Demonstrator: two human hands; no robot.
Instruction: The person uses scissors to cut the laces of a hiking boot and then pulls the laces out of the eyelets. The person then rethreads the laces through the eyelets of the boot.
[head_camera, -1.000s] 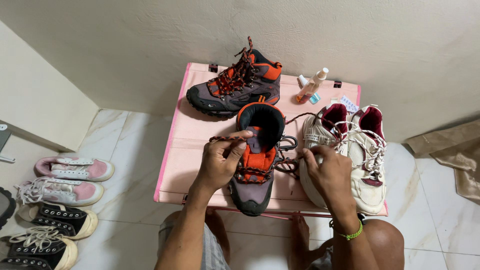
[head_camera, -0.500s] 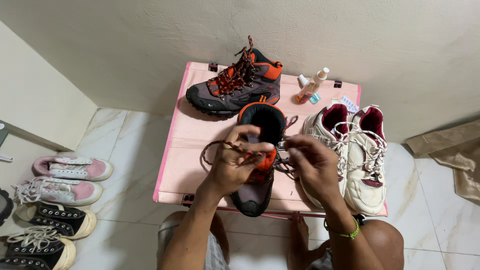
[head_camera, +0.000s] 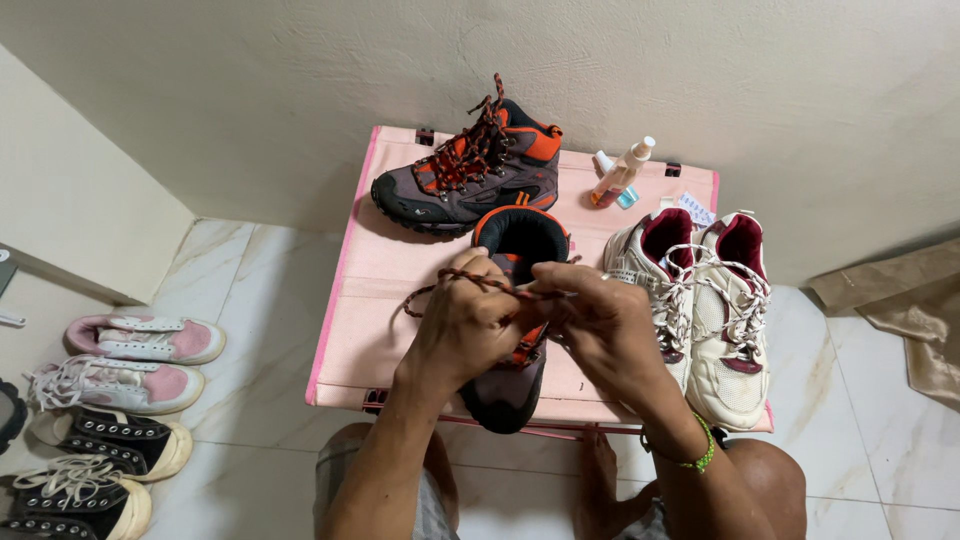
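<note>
While both hands meet over the near boot (head_camera: 505, 385), its lace (head_camera: 480, 283) runs taut between them. Left hand (head_camera: 468, 325) is clenched around the red-and-black lace, a loose loop trailing off to its left over the pink table (head_camera: 375, 300). Right hand (head_camera: 600, 325) pinches the other end of the same lace between thumb and fingers, knuckles toward the camera. The two hands touch just above the boot's tongue.

Near boot: grey and orange, standing upright at the table's front edge, toe pointing at the person, dark collar open behind the hands. Its mate, the far boot (head_camera: 465, 170), lies at the back of the table, laced, toe pointing left.

Right of the hands, a pair of white sneakers (head_camera: 705, 310) with maroon lining stands side by side, just beside the near boot. Small bottles (head_camera: 622, 172) lie at the back right corner.

On the floor to the left: pink-and-white sneakers (head_camera: 140, 338) and black canvas shoes (head_camera: 120, 445) in a row. Green wristband (head_camera: 700, 458) on the right wrist.
</note>
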